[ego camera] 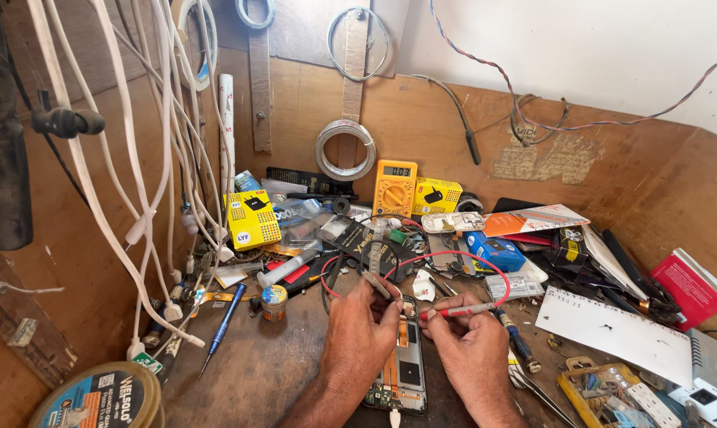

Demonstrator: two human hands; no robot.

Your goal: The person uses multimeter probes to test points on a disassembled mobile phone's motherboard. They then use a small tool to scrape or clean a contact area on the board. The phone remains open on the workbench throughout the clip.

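The opened phone (pixel 402 361) lay back-side up on the wooden worktop (pixel 271 372), directly below both hands, with its inner boards and flat cable exposed. The left hand (pixel 358 337) pinched a black-tipped probe (pixel 377 285) between thumb and fingers and held its tip near the top edge of the phone. The right hand (pixel 473 349) gripped a red probe (pixel 461 310) and pointed it leftward at the same area. A red lead (pixel 453 255) looped back from the probes toward the yellow meter (pixel 395 187), which stood against the rear panel. The step in hand appeared to be an electrical check at the upper part of the phone; continuing it would call for steady tip contact and a glance at the meter display. The worktop was crowded: a blue screwdriver (pixel 222 321) lay to the left, a small tin (pixel 274 302) sat near it, and a yellow box (pixel 252 219) leaned behind. White cables (pixel 148 158) hung down the left wall, and a coil of wire (pixel 346 149) hung on the wooden rear panel.
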